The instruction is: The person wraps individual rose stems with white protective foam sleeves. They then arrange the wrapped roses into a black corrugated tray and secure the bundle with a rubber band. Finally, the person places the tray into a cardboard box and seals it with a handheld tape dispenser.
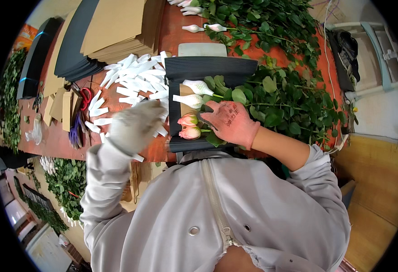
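My left hand point(134, 127), in a whitish glove and blurred by motion, is over the table beside a heap of white foam net sleeves point(139, 76); whether it holds one cannot be told. My right hand point(231, 122), in a pink work glove, lies palm down over rose stems, its dark fingertips just right of two bare pink roses point(189, 132); its grip is hidden. Above them lie two rose heads in white net sleeves point(194, 101). These heads rest on a black corrugated sheet point(211, 66) with a brown cardboard piece point(186, 90), their leafy stems pointing right.
Stacks of brown cardboard point(114, 27) and black sheets point(74, 57) stand at the upper left. Red-handled scissors point(86, 98) lie near cardboard strips point(67, 110). More leafy rose stems point(270, 27) cover the table's upper right. A metal-framed chair point(376, 57) stands beyond the right edge.
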The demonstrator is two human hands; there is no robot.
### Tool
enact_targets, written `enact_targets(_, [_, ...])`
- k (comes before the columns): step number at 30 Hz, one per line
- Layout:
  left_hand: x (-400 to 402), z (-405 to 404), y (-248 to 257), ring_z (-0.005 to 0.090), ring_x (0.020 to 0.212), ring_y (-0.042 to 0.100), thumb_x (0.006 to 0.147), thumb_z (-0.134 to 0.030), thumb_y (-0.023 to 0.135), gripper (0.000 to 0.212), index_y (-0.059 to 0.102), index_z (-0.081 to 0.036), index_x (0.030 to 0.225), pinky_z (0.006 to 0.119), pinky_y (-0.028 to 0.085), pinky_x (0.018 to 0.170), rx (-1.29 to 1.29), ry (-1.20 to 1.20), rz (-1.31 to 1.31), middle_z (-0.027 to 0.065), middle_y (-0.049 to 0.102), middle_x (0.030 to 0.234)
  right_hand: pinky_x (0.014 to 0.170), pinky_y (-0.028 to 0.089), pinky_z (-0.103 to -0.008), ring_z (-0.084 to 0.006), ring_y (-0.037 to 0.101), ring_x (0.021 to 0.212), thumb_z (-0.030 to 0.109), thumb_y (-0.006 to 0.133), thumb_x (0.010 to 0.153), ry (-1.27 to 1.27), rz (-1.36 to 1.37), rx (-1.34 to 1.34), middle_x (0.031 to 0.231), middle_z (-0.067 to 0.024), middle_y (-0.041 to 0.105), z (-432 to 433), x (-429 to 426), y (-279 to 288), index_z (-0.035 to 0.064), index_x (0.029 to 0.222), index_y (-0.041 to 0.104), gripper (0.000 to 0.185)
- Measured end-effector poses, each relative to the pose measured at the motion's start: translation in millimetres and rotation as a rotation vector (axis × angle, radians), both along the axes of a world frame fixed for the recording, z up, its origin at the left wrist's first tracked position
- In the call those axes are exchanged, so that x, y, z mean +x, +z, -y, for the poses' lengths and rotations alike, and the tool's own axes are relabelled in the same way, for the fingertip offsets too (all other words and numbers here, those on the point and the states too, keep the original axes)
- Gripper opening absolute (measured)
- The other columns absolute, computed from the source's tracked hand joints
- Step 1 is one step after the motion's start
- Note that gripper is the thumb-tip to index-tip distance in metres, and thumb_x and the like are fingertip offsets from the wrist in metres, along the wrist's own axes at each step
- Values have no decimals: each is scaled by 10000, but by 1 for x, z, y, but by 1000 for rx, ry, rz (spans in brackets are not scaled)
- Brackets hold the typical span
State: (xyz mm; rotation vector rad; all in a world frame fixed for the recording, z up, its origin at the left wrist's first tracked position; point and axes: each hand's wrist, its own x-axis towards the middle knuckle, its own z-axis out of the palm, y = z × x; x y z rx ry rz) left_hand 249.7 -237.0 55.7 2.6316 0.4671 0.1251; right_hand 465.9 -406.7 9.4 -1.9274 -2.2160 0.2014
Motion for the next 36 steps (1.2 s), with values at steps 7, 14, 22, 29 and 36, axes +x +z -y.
enact_targets(7, [29, 43, -7, 295, 896, 640, 828, -243, 595, 346, 629, -71, 1127, 364, 517, 758, -257, -62, -8, 137, 633, 1089, 659, 460, -373, -247, 609, 805, 319, 622, 762, -50, 32, 103, 1041, -71, 581, -2, 4, 22, 128, 1056, 582, 353])
enact_targets(14, [30, 46, -21, 288, 816, 643, 861, -278, 552, 327, 629, -80, 1109, 361, 519, 693, -122, -101, -26, 111, 627, 1097, 702, 472, -352, -241, 617, 838, 315, 612, 764, -131, 209, -221, 1016, -69, 593, -25, -4, 27, 66, 1085, 560, 410])
enact_targets(22, [25, 53, -29, 251, 797, 636, 876, -285, 483, 295, 618, -115, 1076, 375, 492, 640, 48, -160, -52, 50, 626, 1054, 724, 478, -355, -233, 609, 871, 260, 603, 771, -111, 143, -261, 1011, -72, 588, -30, -8, 26, 94, 1134, 562, 401])
enact_targets(29, [27, 12, -13, 298, 786, 623, 823, -272, 613, 249, 642, -93, 993, 381, 498, 677, 25, 30, 21, 91, 630, 942, 717, 467, -324, -212, 616, 835, 171, 556, 756, -59, 227, -27, 1065, -81, 585, -20, -2, 7, 142, 1171, 588, 418])
enact_targets(36, [27, -13, -46, 297, 744, 602, 878, -344, 528, 255, 612, -107, 836, 413, 466, 624, 139, -179, -97, 86, 582, 806, 654, 483, -354, -241, 628, 812, 134, 482, 819, -80, 166, -12, 938, -109, 591, -19, 1, 4, 104, 1022, 595, 234])
